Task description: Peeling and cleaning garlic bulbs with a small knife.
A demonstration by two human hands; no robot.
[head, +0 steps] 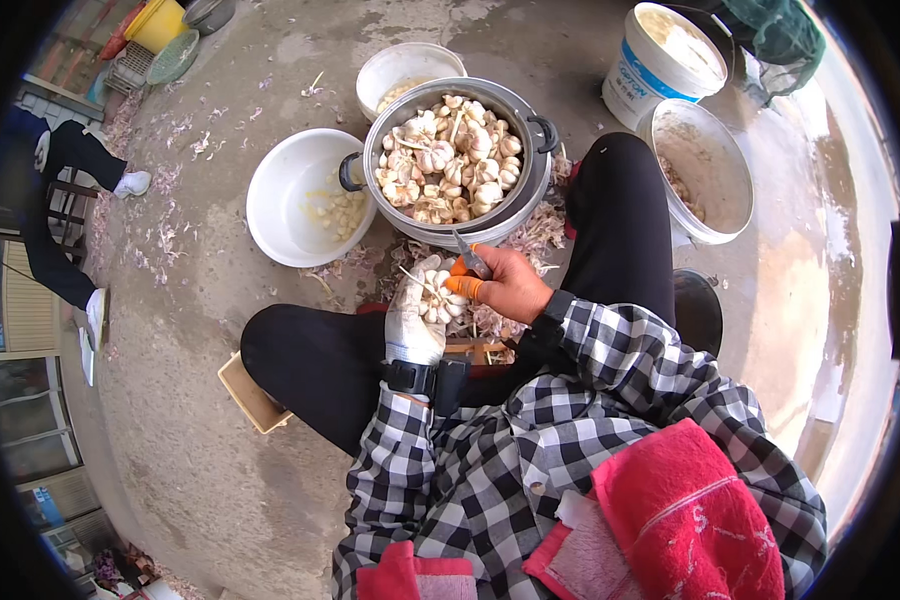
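My left hand (411, 319), in a white work glove, holds a garlic bulb (442, 300) whose cloves are fanned apart and whose thin stem points up and left. Bare apart from orange finger covers, my right hand (511, 283) grips a small knife (474, 259) with a short grey blade, close above the bulb. Just beyond both hands, a metal pot (525, 169) with black handles is filled with whole garlic bulbs (450, 157). Left of it stands a white plastic basin (274, 195) containing peeled cloves (341, 214).
A white tub (412, 56) with cloves sits behind the pot. On the right are a lidded white bucket (622, 90) and an open bucket (720, 165) with scraps inside. Garlic skins (495, 319) litter the ground below my hands. Another person's legs (67, 232) show at far left.
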